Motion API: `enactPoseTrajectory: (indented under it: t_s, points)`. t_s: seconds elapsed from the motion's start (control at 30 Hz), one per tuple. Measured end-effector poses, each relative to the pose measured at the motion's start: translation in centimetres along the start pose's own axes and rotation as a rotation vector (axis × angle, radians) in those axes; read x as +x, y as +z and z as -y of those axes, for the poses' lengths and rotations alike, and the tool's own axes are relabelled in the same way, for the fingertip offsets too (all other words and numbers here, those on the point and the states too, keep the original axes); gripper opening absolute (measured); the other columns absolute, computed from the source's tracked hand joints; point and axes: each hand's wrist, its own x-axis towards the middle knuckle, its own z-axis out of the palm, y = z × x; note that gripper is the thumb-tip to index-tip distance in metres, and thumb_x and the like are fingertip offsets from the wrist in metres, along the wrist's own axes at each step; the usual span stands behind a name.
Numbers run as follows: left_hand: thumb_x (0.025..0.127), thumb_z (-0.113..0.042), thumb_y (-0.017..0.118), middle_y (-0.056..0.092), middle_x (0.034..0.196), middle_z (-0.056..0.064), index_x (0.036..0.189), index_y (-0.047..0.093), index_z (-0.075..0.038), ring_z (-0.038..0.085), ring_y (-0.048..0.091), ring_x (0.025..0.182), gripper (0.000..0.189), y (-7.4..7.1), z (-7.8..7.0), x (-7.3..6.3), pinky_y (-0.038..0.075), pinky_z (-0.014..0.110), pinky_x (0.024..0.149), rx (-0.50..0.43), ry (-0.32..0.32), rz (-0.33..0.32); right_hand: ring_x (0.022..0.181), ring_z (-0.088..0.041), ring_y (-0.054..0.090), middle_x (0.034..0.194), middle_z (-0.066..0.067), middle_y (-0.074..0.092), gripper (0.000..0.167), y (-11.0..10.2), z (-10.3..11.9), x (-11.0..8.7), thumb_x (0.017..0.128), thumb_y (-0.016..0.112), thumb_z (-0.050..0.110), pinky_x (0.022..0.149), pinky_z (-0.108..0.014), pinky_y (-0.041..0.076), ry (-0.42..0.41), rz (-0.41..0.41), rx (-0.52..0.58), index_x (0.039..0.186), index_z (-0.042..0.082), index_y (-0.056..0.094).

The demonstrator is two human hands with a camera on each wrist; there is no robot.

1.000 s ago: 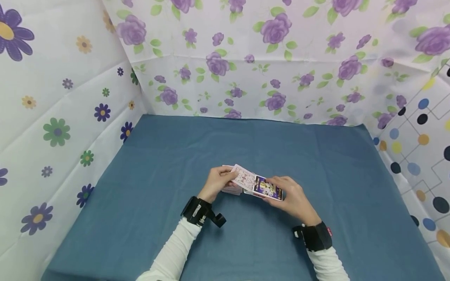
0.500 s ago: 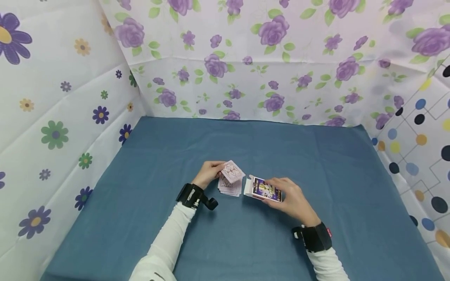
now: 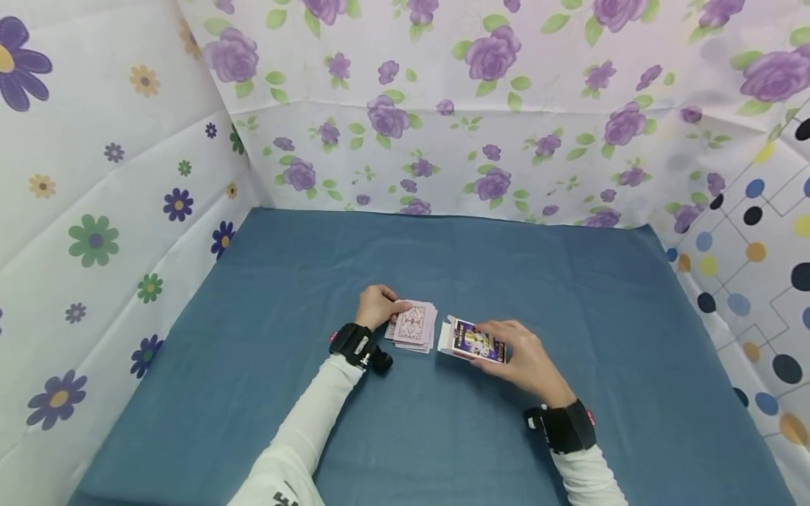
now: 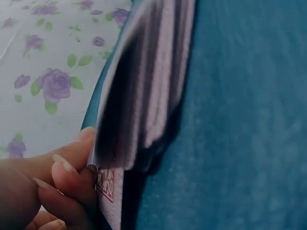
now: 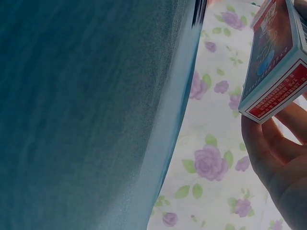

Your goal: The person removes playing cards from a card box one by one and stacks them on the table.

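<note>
My left hand [image 3: 378, 306] scooted away from the box [image 3: 473, 341], toward the surface's [image 3: 304, 267] left edge. That card [image 3: 413, 325] I had angled at the box is now sitting pretty much straight over the pile [image 3: 414, 347].

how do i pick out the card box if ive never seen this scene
On the blue cloth, find the stack of pale cards. To its right, the right hand grips the card box. Its dark purple printed face sets it apart from the pale cards.
</note>
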Motion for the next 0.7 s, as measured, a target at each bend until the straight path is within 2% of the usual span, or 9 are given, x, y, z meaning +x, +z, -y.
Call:
enactPoseTrajectory:
  t_s: [0.1,0.2,0.47,0.6,0.7]
  points:
    - [0.079,-0.016,0.081,0.061,0.066,0.006,0.093,0.062,-0.002,0.010,0.053,0.047,0.027,0.1,-0.1,0.1,0.044,0.025,0.048,0.066,0.010,-0.023,0.109,-0.021,0.059,0.122,-0.005,0.066,0.055,0.0,0.0,0.0,0.077,0.082,0.035,0.078,-0.038,0.049,0.002,0.007,0.000,0.126,0.018,0.065]
    - [0.079,-0.016,0.081,0.061,0.066,0.006,0.091,0.062,-0.002,0.010,0.053,0.047,0.026,0.1,-0.2,0.2,0.044,0.024,0.048,0.094,0.027,-0.041,0.108,-0.021,0.059,0.121,-0.005,0.066,0.055,0.0,0.1,0.1,0.077,0.082,0.035,0.079,-0.038,0.049,0.004,0.012,0.000,0.126,0.018,0.065]
    - [0.086,-0.016,0.074,0.065,0.067,0.008,0.089,0.066,-0.002,0.011,0.054,0.053,0.016,-0.3,-0.1,0.0,0.043,0.024,0.052,0.034,0.105,-0.021,0.108,-0.022,0.059,0.121,-0.005,0.066,0.054,-0.1,0.0,0.3,0.076,0.083,0.034,0.079,-0.039,0.049,-0.001,0.007,-0.008,0.125,0.018,0.066]
    - [0.089,-0.014,0.069,0.062,0.068,0.010,0.090,0.066,-0.001,0.012,0.049,0.052,0.013,-0.3,-0.3,-0.9,0.040,0.026,0.052,0.016,0.139,-0.024,0.107,-0.021,0.059,0.120,-0.004,0.067,0.054,0.0,0.0,0.2,0.076,0.082,0.034,0.077,-0.037,0.049,-0.004,0.007,-0.013,0.125,0.018,0.066]
    - [0.092,-0.015,0.066,0.062,0.073,0.017,0.094,0.067,-0.002,0.012,0.045,0.054,0.013,-0.2,-1.3,-2.4,0.037,0.026,0.053,-0.004,0.190,0.021,0.106,-0.021,0.060,0.120,-0.005,0.067,0.053,0.1,0.1,0.2,0.077,0.082,0.035,0.076,-0.036,0.049,-0.011,0.008,-0.016,0.124,0.018,0.066]
